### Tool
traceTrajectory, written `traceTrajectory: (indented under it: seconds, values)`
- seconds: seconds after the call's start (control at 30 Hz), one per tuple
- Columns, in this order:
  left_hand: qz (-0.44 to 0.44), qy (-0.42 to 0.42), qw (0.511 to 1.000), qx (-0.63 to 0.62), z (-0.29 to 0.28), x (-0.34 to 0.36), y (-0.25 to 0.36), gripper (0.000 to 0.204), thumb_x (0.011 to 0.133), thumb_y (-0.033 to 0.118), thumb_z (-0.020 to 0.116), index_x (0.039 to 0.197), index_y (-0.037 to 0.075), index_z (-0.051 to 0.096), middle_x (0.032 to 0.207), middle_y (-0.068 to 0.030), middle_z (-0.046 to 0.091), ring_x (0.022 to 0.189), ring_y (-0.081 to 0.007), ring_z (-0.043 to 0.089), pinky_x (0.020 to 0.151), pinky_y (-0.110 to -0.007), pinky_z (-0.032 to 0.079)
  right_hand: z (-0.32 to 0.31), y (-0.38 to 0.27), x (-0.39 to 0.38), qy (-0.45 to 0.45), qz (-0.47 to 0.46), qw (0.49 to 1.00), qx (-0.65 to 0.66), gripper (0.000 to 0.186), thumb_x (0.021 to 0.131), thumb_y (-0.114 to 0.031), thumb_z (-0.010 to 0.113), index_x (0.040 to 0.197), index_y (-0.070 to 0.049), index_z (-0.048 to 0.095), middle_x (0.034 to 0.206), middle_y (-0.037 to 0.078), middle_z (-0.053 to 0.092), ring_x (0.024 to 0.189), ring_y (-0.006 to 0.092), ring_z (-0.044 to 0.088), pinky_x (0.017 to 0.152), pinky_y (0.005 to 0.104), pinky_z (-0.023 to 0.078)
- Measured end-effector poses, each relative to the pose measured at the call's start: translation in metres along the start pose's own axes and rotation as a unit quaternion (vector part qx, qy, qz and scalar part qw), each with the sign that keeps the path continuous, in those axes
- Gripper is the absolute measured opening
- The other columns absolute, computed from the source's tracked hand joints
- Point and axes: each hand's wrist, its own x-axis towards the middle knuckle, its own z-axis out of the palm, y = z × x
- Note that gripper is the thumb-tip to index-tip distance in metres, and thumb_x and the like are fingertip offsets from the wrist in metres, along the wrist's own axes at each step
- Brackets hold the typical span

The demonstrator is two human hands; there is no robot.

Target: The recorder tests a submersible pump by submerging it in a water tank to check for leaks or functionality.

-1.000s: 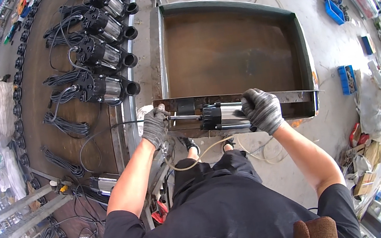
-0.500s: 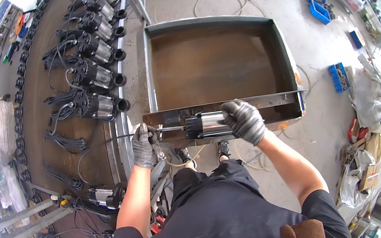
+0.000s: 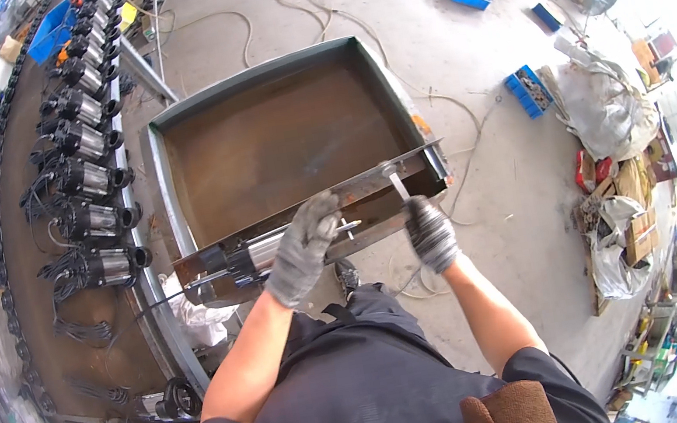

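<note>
my left hand (image 3: pixel 306 250) and right hand (image 3: pixel 431 235) wear streaky grey knit gloves (image 3: pixel 291 276); i've a dark short-sleeved shirt (image 3: pixel 358 390), dark trousers (image 3: pixel 381 304), brown fabric (image 3: pixel 509 419) nearest.

Left hand (image 3: pixel 303 252): in a grey knitted glove, is being held over the right end of a black-and-silver cylindrical pump (image 3: pixel 244 258); its grip cannot be made out.
Right hand (image 3: pixel 431 234): a silver metal wrench (image 3: pixel 399 186) with a rounded head is being gripped, head pointing away from the body.
Tank: the pump is being supported at the near side of a rectangular, grey-rimmed metal tank (image 3: pixel 255 73), brown inside.
Bench: black-and-silver pumps (image 3: pixel 91 217) are being carried in a row by a long brown bench (image 3: pixel 110 305).
</note>
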Motion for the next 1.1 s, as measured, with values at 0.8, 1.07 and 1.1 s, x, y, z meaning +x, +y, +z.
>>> traceTrajectory:
  seconds: [0.8, 1.07, 1.1]
  values:
    - [-0.196, 0.222, 0.609, 0.736, -0.297, -0.139, -0.074, 0.039, 0.084, 0.014, 0.055, 0.122, 0.008, 0.06, 0.117, -0.0154, 0.065, 0.113, -0.0307, 0.059, 0.094, -0.047, 0.046, 0.077, -0.13, 0.054, -0.21, -0.075, 0.965, 0.141, 0.03, 0.091, -0.015, 0.064, 0.118, -0.006, 0.055, 0.105, 0.014, 0.063, 0.085, 0.0276, 0.063, 0.079, 0.0382, 0.051]
    - [-0.335, -0.001, 0.632, 0.699, -0.323, -0.117, -0.026, 0.037, 0.087, 0.025, 0.063, 0.122, 0.013, 0.063, 0.109, -0.0168, 0.068, 0.101, -0.0346, 0.066, 0.088, -0.045, 0.05, 0.084, -0.172, 0.1, -0.36, -0.094, 0.927, -0.041, 0.009, 0.087, -0.015, 0.061, 0.085, -0.007, 0.061, 0.086, 0.019, 0.068, 0.084, 0.0377, 0.066, 0.072, 0.0455, 0.052]
    - [-0.294, -0.034, 0.651, 0.699, -0.329, -0.125, -0.011, 0.026, 0.086, 0.026, 0.063, 0.105, 0.01, 0.071, 0.101, -0.0193, 0.069, 0.095, -0.0364, 0.066, 0.082, -0.044, 0.052, 0.077, -0.168, 0.107, -0.377, -0.06, 0.924, 0.035, 0.002, 0.086, -0.009, 0.061, 0.085, -0.007, 0.06, 0.081, 0.019, 0.067, 0.079, 0.035, 0.067, 0.068, 0.0414, 0.051]
